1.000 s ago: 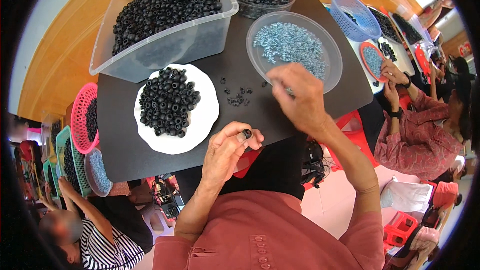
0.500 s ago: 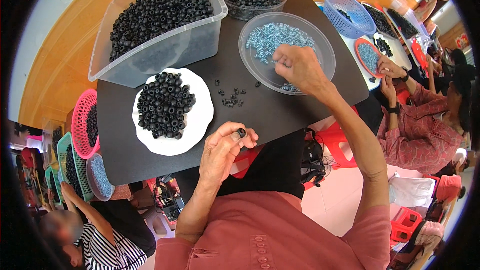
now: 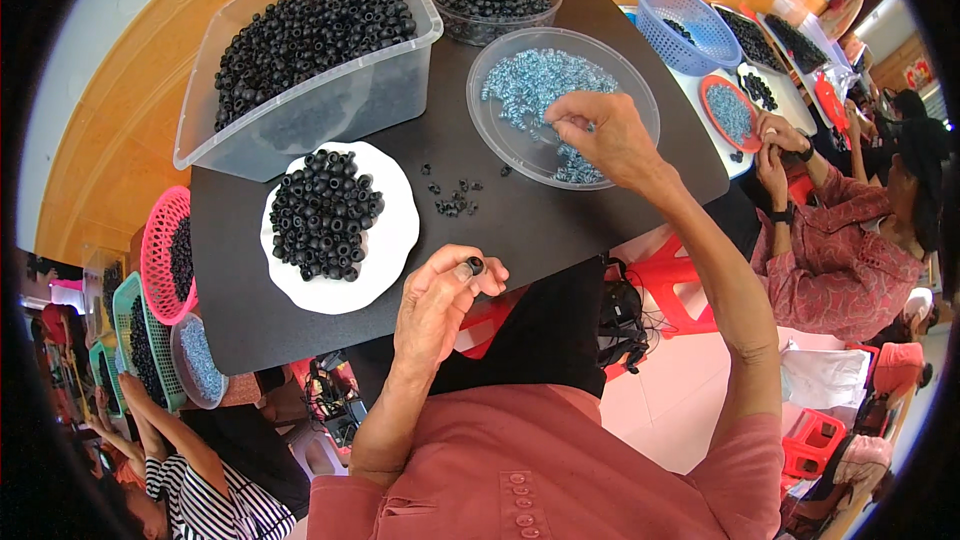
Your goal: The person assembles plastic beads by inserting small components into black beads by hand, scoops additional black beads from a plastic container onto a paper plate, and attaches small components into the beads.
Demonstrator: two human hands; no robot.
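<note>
My left hand (image 3: 435, 305) is closed in a pinch on a small round black hollow part (image 3: 475, 265), just off the table's near edge. Over a round clear plastic tray (image 3: 480, 148), my right hand (image 3: 605, 135) has thumb and fingertips pressed together; whatever is between them is too small to make out. Small clear bluish pieces (image 3: 540, 80) are spread in that tray. A white scalloped plate (image 3: 390, 245) to the left of my left hand bears a heap of similar black parts (image 3: 325, 215). Several tiny dark pieces (image 3: 458, 206) lie loose between plate and tray.
A big clear bin (image 3: 320, 105) of black parts stands at the far left, beside a round clear tub (image 3: 500, 25) of more. Pink (image 3: 160, 260) and green baskets (image 3: 130, 310) sit left. Co-workers flank the table; one at right handles an orange dish (image 3: 705, 105).
My right hand has shifted slightly, its fingertips now pinching above the bluish pieces. My left hand keeps its black part. The whole view has moved a little.
</note>
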